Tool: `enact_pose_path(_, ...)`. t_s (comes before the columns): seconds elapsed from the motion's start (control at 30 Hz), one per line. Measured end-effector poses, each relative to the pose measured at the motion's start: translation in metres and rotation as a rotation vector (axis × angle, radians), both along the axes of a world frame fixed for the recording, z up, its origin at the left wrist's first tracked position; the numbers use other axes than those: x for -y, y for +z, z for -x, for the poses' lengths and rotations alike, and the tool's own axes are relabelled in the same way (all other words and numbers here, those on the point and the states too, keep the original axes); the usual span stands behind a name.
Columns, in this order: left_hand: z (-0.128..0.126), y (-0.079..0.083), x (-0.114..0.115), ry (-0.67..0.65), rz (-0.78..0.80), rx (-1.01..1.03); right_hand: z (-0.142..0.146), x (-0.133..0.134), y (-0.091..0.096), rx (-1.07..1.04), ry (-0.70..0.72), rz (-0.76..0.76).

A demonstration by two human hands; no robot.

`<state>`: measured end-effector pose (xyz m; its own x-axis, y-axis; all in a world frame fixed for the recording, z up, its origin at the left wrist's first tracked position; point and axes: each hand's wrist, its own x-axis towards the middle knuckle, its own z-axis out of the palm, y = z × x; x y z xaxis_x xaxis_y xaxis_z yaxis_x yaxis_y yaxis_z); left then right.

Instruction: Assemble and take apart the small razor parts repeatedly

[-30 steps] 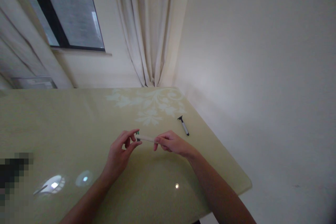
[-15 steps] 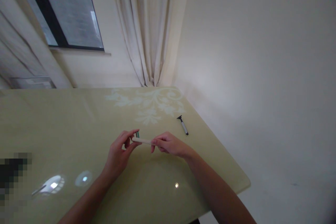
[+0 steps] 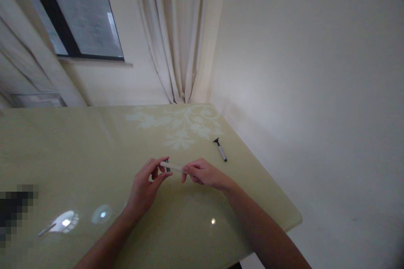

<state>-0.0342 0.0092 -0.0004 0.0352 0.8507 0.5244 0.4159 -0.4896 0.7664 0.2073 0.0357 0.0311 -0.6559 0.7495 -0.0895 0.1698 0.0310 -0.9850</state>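
Observation:
My left hand [image 3: 150, 175] is closed in a pinch, its thumb and forefinger on the two ends of a small dark-and-green piece [image 3: 168, 165]. My right hand [image 3: 198, 171] grips a slim, pale stick [image 3: 174, 167] near one end. The other end of this stick lies across the small piece, close to my left fingertips. What kind of thing the small piece is cannot be made out. Beyond my right hand, a razor [image 3: 221, 150] with a black head and grey handle rests on the table.
The glossy yellow-green table [image 3: 94, 147] has a white floral pattern at its far side. A white wall [image 3: 299, 113] runs along its right edge. Curtains [image 3: 179, 38] and a window [image 3: 85, 12] stand behind. A blurred-out dark patch [image 3: 15, 206] covers the left edge.
The stick's far end has risen slightly and now crosses the small piece. That piece shows turned a little between my left fingers. The right hand and the razor have hardly moved.

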Motion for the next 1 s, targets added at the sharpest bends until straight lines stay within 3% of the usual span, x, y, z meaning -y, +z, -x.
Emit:
enact_pose_path(0.07, -0.0003, -0.0003, 0.0004, -0.009, 0.007, -0.004, 0.0001, 0.0002, 0.0005, 0.001, 0.038, 0.003)
enact_pose_path(0.2, -0.0006, 0.0010, 0.0012, -0.005, -0.025, 0.017, -0.0035, -0.0018, 0.0018, -0.034, -0.052, -0.005)
enact_pose_path(0.37, -0.0003, 0.0022, 0.0012, -0.002, -0.007, 0.003, -0.0048, -0.0024, 0.0011, 0.009, 0.025, -0.011)
enact_pose_path(0.5, 0.0004, 0.0023, 0.0006, 0.015, -0.004, 0.019, -0.0057, -0.0028, 0.0012, -0.001, -0.055, -0.033)
enact_pose_path(0.63, 0.0008, 0.0041, 0.0005, 0.022, 0.006, 0.021, -0.0057, -0.0017, 0.0023, 0.009, -0.001, -0.010)
enact_pose_path(1.0, 0.0007, 0.0056, 0.0004, 0.024, -0.009, 0.018, -0.0069, -0.0045, 0.0002, -0.027, -0.060, -0.020)
